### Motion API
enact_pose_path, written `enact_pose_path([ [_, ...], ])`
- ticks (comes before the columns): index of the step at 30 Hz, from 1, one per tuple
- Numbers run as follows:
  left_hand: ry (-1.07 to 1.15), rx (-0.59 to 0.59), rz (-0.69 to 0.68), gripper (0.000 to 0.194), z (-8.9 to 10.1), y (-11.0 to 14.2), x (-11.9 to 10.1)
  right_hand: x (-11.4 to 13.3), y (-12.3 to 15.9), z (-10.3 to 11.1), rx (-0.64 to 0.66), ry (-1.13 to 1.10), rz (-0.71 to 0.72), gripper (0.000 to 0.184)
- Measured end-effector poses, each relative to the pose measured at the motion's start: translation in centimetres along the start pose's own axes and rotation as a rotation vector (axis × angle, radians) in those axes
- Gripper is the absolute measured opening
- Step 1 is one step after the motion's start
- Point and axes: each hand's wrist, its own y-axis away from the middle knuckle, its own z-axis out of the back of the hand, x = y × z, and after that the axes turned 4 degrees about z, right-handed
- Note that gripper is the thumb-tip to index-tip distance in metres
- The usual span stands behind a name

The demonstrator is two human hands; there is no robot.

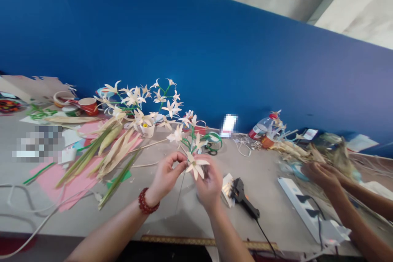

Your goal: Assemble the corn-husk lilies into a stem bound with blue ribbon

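Between my two hands is a handmade flower spray point(196, 166) with several pale, pointed-petal flowers on green-wrapped stems. My left hand point(166, 178), with a red bead bracelet at the wrist, pinches the stem just below the blooms. On the other side, my right hand point(210, 184) is closed around the spray behind the lowest flower, which hides some of its fingers. A thin bare wire point(180, 192) hangs down from the grip toward the table. Beyond my hands, similar flowers point(135, 98) stand in a small white cup point(147, 131).
A black glue gun point(245, 200) lies right of my hands, near a white power strip point(299, 206). Dried husks point(115, 153) and pink paper point(76, 180) cover the left. A co-worker's hands point(322, 174) work at far right. A wooden ruler point(172, 240) lies along the front edge.
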Motion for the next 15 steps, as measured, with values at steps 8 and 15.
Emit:
enact_pose_path([
  [8,0.297,0.069,0.194,0.018,0.0,-0.2,-1.0,1.0,-0.1,1.9,0.083,0.137,-0.145,0.019],
  [15,0.362,0.081,0.229,0.02,0.1,-0.1,-0.3,2.3,0.0,1.9,0.123,0.265,-0.097,0.014],
])
